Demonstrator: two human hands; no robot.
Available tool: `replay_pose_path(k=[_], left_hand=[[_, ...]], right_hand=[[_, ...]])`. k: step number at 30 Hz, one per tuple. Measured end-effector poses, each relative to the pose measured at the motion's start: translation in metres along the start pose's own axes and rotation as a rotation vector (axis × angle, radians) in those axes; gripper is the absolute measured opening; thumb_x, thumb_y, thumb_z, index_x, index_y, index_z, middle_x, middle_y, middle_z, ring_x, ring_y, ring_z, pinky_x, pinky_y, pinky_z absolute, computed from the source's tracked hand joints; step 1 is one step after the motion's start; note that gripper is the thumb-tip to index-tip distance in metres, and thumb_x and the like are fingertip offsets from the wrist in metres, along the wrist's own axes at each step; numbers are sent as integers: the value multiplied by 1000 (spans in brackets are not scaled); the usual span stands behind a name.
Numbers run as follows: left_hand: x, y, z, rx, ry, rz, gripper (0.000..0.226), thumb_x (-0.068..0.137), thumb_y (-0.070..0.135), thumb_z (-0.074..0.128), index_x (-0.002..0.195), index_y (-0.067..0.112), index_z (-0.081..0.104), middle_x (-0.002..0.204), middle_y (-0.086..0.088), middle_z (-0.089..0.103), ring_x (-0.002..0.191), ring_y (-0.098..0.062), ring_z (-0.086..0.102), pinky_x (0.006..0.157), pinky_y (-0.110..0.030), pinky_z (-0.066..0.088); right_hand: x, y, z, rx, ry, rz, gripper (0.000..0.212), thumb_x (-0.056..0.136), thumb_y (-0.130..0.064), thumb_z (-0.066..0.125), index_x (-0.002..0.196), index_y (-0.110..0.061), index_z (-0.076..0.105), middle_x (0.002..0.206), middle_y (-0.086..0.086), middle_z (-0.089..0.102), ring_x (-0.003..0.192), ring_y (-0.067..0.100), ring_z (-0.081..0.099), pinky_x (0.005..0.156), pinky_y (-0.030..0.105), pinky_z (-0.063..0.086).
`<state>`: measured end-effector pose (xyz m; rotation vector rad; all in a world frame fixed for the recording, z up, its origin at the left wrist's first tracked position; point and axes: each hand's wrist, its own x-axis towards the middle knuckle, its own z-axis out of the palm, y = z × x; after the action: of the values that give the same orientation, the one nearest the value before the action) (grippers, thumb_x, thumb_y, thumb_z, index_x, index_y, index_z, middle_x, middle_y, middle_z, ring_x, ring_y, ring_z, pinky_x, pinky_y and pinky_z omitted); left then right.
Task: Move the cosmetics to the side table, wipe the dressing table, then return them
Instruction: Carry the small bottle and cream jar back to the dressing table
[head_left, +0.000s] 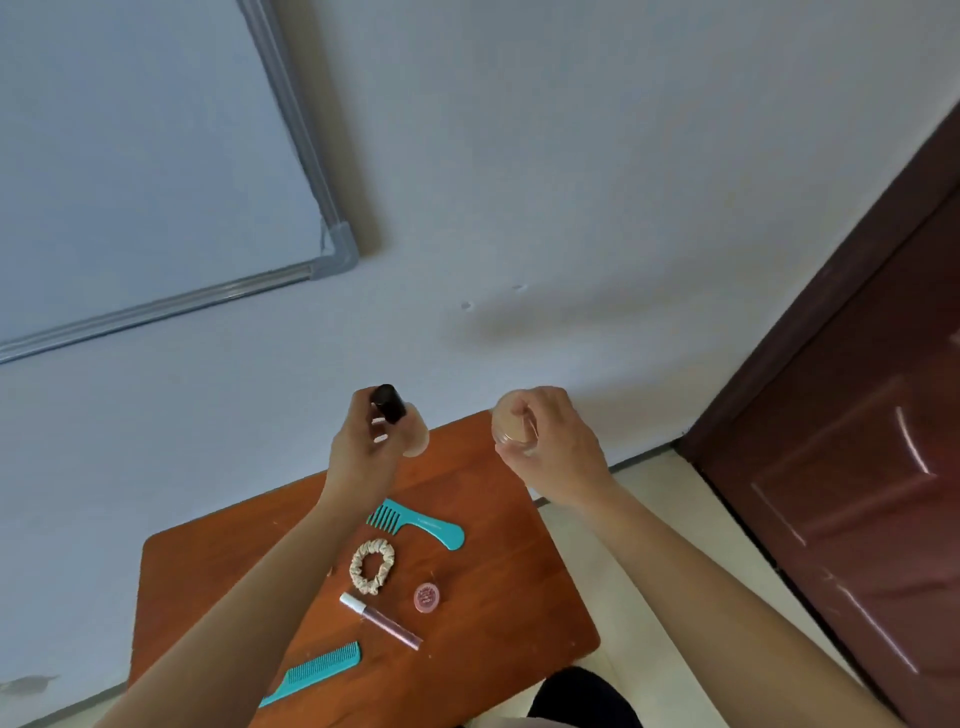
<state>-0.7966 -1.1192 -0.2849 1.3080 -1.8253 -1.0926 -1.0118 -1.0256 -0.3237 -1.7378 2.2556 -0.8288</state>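
Aloft above the far edge of the wooden table (208, 571), two cosmetics: a black-capped bottle (388, 402) with a pale peach body, at eleven o'clock from the tabletop's middle, and a round peach-toned jar (506, 423) at one o'clock, well apart from each other. Left hand (363, 441) wrapped round the bottle, fingers curled about it just under the cap; right hand (556, 441) clasping the jar from above, fingers curled round its side, thumb placement not clear. No telling from this view whether dressing table or side table, so best judged as a carry of the pair either onto this surface or off it. For a clean set-down: lower each piece upright, base first, onto bare wood at twelve o'clock, beyond the teal wide-tooth comb (421, 525), and loosen the fingers only after flat contact of the base. For a clean carry-off: hold both level with a firm grip, the smooth round bodies being likely slippery. Steer the forearms clear of the things beneath them: a cream scrunchie (383, 553) near the centre, a small pink pot (427, 597) at four o'clock of it, a lip gloss tube (382, 621) at six o'clock, a teal fine-tooth comb (322, 667) at seven o'clock by the near edge. Farther out, a whiteboard (130, 156) at ten o'clock on the wall and a dark brown door (857, 467) at three o'clock.
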Motion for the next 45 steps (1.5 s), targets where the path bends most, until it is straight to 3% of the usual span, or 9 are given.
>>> replay_pose_path(k=[7, 16, 25, 30, 32, 35, 37, 42, 45], left_hand=[[-10, 22, 28, -50, -273, 205, 45, 96, 21, 59, 137, 26, 40, 111, 6, 58, 86, -12, 64, 65, -17, 47], [-107, 82, 121, -153, -754, 438, 37, 96, 25, 58, 128, 33, 42, 107, 12, 59, 85, -16, 67, 67, -24, 53], [-330, 171, 198, -276, -1098, 685, 37, 94, 21, 62, 129, 24, 52, 96, 31, 62, 90, 2, 63, 79, -16, 49], [-492, 204, 217, -380, -1194, 731, 33, 92, 11, 63, 123, 17, 56, 94, 22, 65, 87, 9, 62, 78, -10, 46], [-554, 215, 225, -425, -1270, 718, 29, 92, 10, 63, 118, 19, 57, 89, 20, 66, 83, 7, 63, 74, -9, 46], [-636, 231, 242, -434, -1359, 748, 29, 88, 25, 68, 113, 34, 57, 101, 15, 67, 94, -4, 65, 79, -15, 48], [-682, 238, 254, -426, -1414, 761, 28, 88, 26, 69, 112, 33, 56, 105, 15, 66, 98, -6, 64, 77, -12, 47], [-773, 251, 291, -437, -1518, 803, 26, 89, 26, 70, 111, 29, 56, 103, 18, 65, 98, 1, 63, 76, -16, 50], [-819, 259, 328, -436, -1553, 805, 27, 89, 20, 69, 107, 34, 55, 101, 17, 64, 99, 1, 62, 73, -8, 45]], right_hand=[[-91, 5, -28, 32, 234, 331, 43, 77, -39, 74, 112, -37, 48, 122, -14, 42, 100, 10, 54, 78, 26, 52], [-278, -3, -81, -118, 573, 704, 50, 74, -40, 73, 120, -39, 54, 127, -17, 46, 111, 8, 55, 83, 30, 53], [-516, -30, -153, -266, 871, 989, 52, 75, -40, 75, 122, -37, 54, 128, -15, 47, 106, 12, 57, 72, 27, 50], [-669, -53, -181, -288, 975, 1122, 49, 75, -41, 76, 120, -40, 55, 130, -15, 46, 105, 11, 60, 75, 28, 51], [-731, -63, -192, -324, 1005, 1168, 49, 75, -41, 76, 120, -39, 57, 132, -14, 47, 104, 10, 61, 73, 25, 50], [-815, -73, -211, -369, 1061, 1240, 49, 74, -41, 78, 119, -38, 58, 131, -12, 49, 98, 9, 62, 73, 20, 45], [-863, -77, -222, -372, 1103, 1298, 50, 74, -42, 78, 120, -38, 57, 131, -10, 49, 101, 13, 63, 75, 25, 51], [-950, -71, -248, -413, 1202, 1369, 49, 75, -41, 78, 118, -39, 55, 128, -11, 50, 101, 12, 61, 74, 32, 55], [-992, -46, -258, -437, 1192, 1431, 48, 75, -44, 77, 117, -41, 55, 128, -13, 50, 100, 11, 62, 72, 31, 55]])
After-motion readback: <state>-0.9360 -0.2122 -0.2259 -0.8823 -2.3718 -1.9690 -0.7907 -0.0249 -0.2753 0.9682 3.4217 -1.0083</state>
